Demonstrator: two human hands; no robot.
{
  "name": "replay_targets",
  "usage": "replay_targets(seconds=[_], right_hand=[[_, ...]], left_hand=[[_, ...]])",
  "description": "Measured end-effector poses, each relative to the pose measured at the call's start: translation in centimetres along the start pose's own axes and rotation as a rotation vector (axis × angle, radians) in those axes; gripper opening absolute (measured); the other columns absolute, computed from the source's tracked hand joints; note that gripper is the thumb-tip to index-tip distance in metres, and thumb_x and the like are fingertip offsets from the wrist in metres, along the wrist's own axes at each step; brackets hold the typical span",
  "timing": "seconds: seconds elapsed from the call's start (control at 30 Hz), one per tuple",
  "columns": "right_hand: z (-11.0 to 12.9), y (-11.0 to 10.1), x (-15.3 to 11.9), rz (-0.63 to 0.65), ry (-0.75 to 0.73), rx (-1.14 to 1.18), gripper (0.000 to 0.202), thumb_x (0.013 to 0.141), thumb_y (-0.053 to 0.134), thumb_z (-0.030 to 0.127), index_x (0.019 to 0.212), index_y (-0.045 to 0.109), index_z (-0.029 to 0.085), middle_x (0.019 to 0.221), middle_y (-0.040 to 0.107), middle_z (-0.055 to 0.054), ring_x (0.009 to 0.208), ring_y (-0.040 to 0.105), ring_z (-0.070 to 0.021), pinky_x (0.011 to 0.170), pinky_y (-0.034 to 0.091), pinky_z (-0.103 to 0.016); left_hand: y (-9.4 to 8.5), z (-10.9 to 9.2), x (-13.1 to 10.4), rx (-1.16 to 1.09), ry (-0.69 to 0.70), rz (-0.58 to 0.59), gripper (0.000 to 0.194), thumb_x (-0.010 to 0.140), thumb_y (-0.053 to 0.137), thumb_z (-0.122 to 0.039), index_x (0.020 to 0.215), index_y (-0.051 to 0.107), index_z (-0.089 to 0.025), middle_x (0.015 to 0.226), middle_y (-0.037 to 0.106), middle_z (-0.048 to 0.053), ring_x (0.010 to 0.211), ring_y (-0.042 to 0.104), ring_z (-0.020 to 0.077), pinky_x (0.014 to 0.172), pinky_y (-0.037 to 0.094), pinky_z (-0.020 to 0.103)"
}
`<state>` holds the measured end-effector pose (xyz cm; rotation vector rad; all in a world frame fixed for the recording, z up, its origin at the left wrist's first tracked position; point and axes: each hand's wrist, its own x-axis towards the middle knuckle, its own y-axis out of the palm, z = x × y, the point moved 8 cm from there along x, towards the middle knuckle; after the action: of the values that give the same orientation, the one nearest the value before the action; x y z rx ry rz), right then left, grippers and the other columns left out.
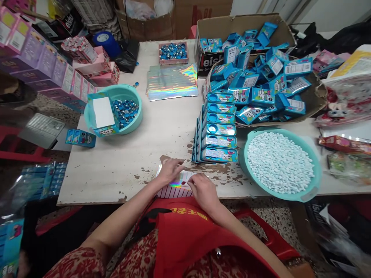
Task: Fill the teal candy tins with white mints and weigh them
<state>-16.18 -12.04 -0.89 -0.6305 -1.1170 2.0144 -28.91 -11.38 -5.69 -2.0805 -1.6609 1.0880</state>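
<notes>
Right in front of you, at the table's near edge, lies a shiny rainbow-silver sheet (184, 177). Its long axis runs left to right across your body, roughly along that edge. It lies under and between your two hands, so neither is clearly nearer: your left hand (170, 170) covers the left part, your right hand (203, 188) the right end. The surface is smooth and mirror-like, with a rainbow glint and a small dark red spot beside your right fingertips; what the spot is cannot be told. On your side of it shows a pale, striped piece (173, 192); whether it is joined to the sheet is unclear.

Your hands are apart. The left rests with its fingers loosely extended; the right has thumb and fingertips drawn together at the sheet, though you cannot tell whether they pinch it.

Just beyond the right hand stands a row of blue packs (220, 130). To its right is a turquoise tub (315, 185) of white sweets (281, 162); to the far left, another tub (133, 124) holds blue caps (126, 112). Farther across the table (165, 131) lies a stack of similar shiny sheets (171, 83).
</notes>
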Motion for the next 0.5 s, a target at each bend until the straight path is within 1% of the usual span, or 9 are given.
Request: replay_targets(seconds=[0.03,0.07,0.13,0.17,0.23,0.27,0.37,0.43,0.5], right_hand=[[0.5,-1.6,-0.3,-0.013,0.005,0.072,0.008,0.085,0.058,0.019,0.076,0.057,0.02,0.077,0.063,-0.004,0.075,0.056,-0.0191,0.065,0.04,-0.028],[1.0,-3.2,-0.6,-0.03,0.001,0.142,0.009,0.085,0.057,0.019,0.076,0.056,0.02,0.077,0.063,-0.003,0.075,0.055,-0.0184,0.064,0.04,-0.028],[2.1,-6.5,-1.0,-0.085,-0.014,0.248,0.01,0.087,0.055,0.02,0.077,0.055,0.021,0.076,0.062,-0.002,0.074,0.055,-0.0174,0.064,0.04,-0.027],[2.6,-8.1,-1.1,-0.121,-0.02,0.281,0.011,0.088,0.054,0.02,0.077,0.055,0.021,0.075,0.062,-0.002,0.074,0.055,-0.017,0.064,0.04,-0.027],[3.4,-11.0,-1.1,-0.208,-0.027,0.306,0.011,0.088,0.053,0.021,0.078,0.056,0.021,0.074,0.061,-0.002,0.072,0.054,-0.0168,0.063,0.041,-0.028],[3.6,-12.3,-0.9,-0.261,-0.028,0.303,0.011,0.088,0.053,0.021,0.078,0.057,0.021,0.074,0.061,-0.002,0.073,0.054,-0.017,0.064,0.041,-0.028],[3.1,-16.2,0.3,-0.465,-0.011,0.26,0.008,0.087,0.055,0.022,0.082,0.061,0.022,0.082,0.061,-0.004,0.081,0.054,-0.0193,0.071,0.044,-0.033],[1.8,-18.1,1.8,-0.58,0.035,0.25,0.007,0.085,0.059,0.025,0.082,0.064,0.022,0.089,0.058,-0.006,0.089,0.054,-0.0211,0.077,0.045,-0.036],[-0.2,-19.0,3.9,-0.624,0.101,0.276,0.008,0.081,0.062,0.028,0.079,0.067,0.022,0.093,0.054,-0.007,0.093,0.053,-0.0224,0.08,0.045,-0.039]], left_hand=[[-0.6,-1.2,-1.0,-0.121,0.059,0.021,0.032,0.085,0.048,-0.034,0.112,0.057,-0.019,0.114,0.062,0.007,0.108,0.052,0.0221,0.096,0.034,0.035],[-1.1,-2.6,-2.1,-0.244,0.114,0.07,0.034,0.083,0.051,-0.036,0.113,0.057,-0.02,0.115,0.061,0.006,0.107,0.053,0.0206,0.093,0.038,0.033],[-1.9,-5.1,-4.2,-0.383,0.152,0.187,0.025,0.082,0.053,-0.036,0.098,0.062,-0.019,0.097,0.065,0.003,0.09,0.058,0.0173,0.081,0.044,0.028],[-2.5,-6.1,-4.9,-0.399,0.145,0.212,0.021,0.083,0.052,-0.035,0.088,0.062,-0.018,0.084,0.064,0.001,0.08,0.058,0.0155,0.076,0.044,0.026],[-4.2,-8.0,-5.6,-0.387,0.141,0.184,0.026,0.087,0.045,-0.035,0.074,0.06,-0.017,0.067,0.058,-0.001,0.067,0.054,0.0124,0.067,0.042,0.024],[-5.3,-9.0,-5.5,-0.372,0.156,0.161,0.028,0.089,0.043,-0.035,0.075,0.06,-0.017,0.065,0.056,-0.001,0.064,0.052,0.0116,0.065,0.041,0.023],[-8.6,-12.1,-4.0,-0.303,0.244,0.081,0.025,0.091,0.041,-0.037,0.094,0.058,-0.02,0.066,0.053,-0.002,0.06,0.048,0.0109,0.058,0.038,0.022],[-10.9,-13.9,-2.1,-0.269,0.306,0.007,0.023,0.092,0.039,-0.035,0.104,0.052,-0.021,0.067,0.052,-0.003,0.059,0.047,0.0107,0.057,0.037,0.022],[-12.5,-15.2,0.3,-0.246,0.362,-0.041,0.019,0.091,0.038,-0.032,0.104,0.046,-0.021,0.067,0.05,-0.003,0.06,0.046,0.0108,0.058,0.036,0.023]])
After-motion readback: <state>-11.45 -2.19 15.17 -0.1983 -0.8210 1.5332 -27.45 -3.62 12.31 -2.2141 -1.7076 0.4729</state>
